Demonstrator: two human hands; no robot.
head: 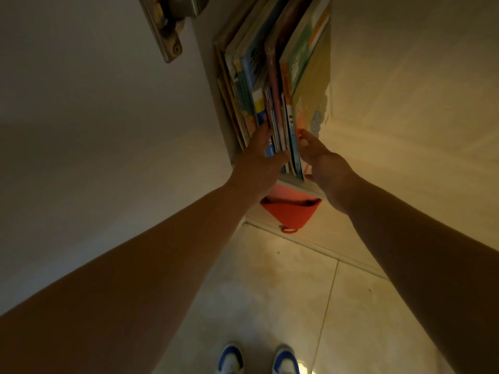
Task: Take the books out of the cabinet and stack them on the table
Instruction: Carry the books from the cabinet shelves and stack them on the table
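Several thin books (272,85) stand upright, spines out, on a shelf of a narrow cabinet (297,186) ahead of me. My left hand (259,160) lies against the left side of a small bundle of books (286,136), fingers reaching in among the spines and thumb across their lower edges. From the right, my right hand (321,160) presses that same bundle, fingertips at the spines. The bundle sits between both hands, still on the shelf. The table is out of view.
The open cabinet door (94,117) with its metal hinge (167,25) stands close on the left. A red envelope-shaped pouch (291,211) hangs below the shelf. A pale wall (418,103) closes the right side. Tiled floor and my blue-white shoes (259,360) lie below.
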